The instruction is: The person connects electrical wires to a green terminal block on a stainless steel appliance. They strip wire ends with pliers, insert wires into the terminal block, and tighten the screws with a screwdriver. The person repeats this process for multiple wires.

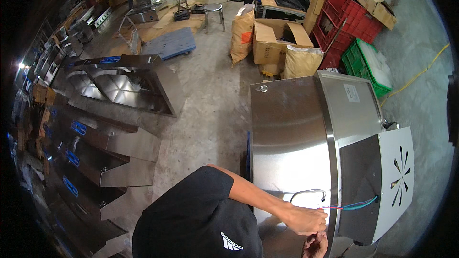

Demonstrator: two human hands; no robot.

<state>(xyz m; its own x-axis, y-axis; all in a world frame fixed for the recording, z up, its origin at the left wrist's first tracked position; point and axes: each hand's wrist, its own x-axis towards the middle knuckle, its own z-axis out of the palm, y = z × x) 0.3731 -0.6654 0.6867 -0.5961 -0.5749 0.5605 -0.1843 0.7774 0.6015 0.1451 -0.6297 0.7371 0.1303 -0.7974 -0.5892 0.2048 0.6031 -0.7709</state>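
Observation:
A large stainless steel range hood (287, 114) lies in front of me on the right. Fixed to it is a fan housing with a dark side (359, 172) and a pale slotted cover (400, 181). Thin coloured wires in a teal sleeve (362, 204) run from the housing to my left hand (305, 220), whose fingers are pinched around their ends. My right hand (315, 245) is just below, fingers closed against the left fingertips; what it grips is hidden. A grey cable (306, 191) loops out by a hole in the steel beside the left wrist.
More steel hoods (131, 177) stand in a row at left, with another hood (129, 88) beyond them. Behind my workpiece are a carton (270, 50), a sack (243, 33), red crates (334, 16) and a green crate (363, 67). A blue platform (170, 43) and a stool (213, 9) stand farther off.

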